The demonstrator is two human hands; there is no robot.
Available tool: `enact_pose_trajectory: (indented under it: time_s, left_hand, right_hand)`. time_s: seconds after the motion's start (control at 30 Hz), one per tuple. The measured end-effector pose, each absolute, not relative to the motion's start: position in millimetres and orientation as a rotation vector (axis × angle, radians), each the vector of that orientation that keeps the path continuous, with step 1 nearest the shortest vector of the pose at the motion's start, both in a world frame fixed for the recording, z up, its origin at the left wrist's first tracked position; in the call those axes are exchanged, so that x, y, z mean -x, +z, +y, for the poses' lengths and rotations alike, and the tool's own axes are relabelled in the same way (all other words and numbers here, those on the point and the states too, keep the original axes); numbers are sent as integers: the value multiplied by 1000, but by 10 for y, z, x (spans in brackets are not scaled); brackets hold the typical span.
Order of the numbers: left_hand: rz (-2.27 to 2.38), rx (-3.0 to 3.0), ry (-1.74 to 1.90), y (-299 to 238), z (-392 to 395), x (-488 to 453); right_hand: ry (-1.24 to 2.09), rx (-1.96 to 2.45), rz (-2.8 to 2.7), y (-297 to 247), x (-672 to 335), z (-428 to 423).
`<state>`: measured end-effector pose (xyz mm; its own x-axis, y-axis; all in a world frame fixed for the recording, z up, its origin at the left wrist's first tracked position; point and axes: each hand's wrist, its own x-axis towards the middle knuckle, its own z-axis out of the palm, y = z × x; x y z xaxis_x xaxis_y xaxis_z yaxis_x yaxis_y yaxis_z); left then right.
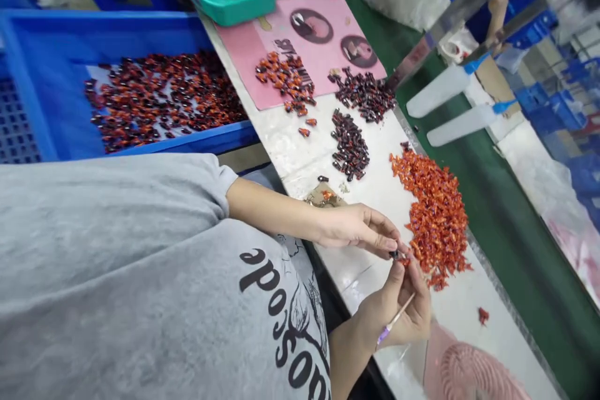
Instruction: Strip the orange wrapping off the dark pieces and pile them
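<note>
My left hand (359, 227), on the upper side of the tilted view, pinches a small dark plastic piece (394, 254) in its fingertips. Against it, my right hand (400, 309) grips a small orange-red piece (405, 261). A thin brush-like stick with a purple end (396, 320) also lies in my right hand. The fingertips of both hands meet, so where the two pieces join is partly hidden. Just beyond my hands spreads a pile of orange-red pieces (435, 219). Dark cone-like pieces (349, 147) lie heaped farther up the table.
A blue crate (42, 87) of red-and-black assembled pieces stands beside the table. Finished-looking pieces (285, 78) rest on a pink mat (244, 56) near a green basket (225, 9). Two white squeeze bottles (438, 90) lie across the green strip. Another person's arm (497, 15) shows behind.
</note>
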<state>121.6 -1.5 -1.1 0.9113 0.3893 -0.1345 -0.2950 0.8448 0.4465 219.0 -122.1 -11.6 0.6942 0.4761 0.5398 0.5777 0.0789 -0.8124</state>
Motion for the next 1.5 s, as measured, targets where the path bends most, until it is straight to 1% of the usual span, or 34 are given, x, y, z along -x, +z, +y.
enact_pose_trajectory:
  time_s: [0.23,0.43,0.6,0.73,0.83,0.93,1.2,1.37,1.5]
  left_hand:
    - [315,-627,463,-46,-36,-776]
    - [358,-713,464,-12,21,-345]
    - [371,-860,576,12,18,-143]
    - [361,-1186,678,13,50,-23]
    - [293,-1432,686,-13,119,21]
    - [284,-1522,682,-53,150,27]
    - [257,-1525,928,-210,70,41]
    - [384,-1307,745,-249,87,-6]
    - [384,-1051,577,-224,106,-32]
  right_hand:
    - [-85,1473,-945,64,-1623,-1217]
    - [-7,1500,-1128,-22,-1286,-1105]
    - [-109,1525,-1311,-81,-1204,-1109]
    - [-241,1463,-1324,-134,-1091,-1090]
    - [-265,1470,-1342,-161,-1021,-1077]
    - [-260,1505,-1369,-149,-997,-1069]
    - [-258,1517,-1502,-143,-1097,-1061]
    - [-182,1527,-1612,-173,-1225,-1034]
    - [-118,1521,-1724,-165,-1461,-1101]
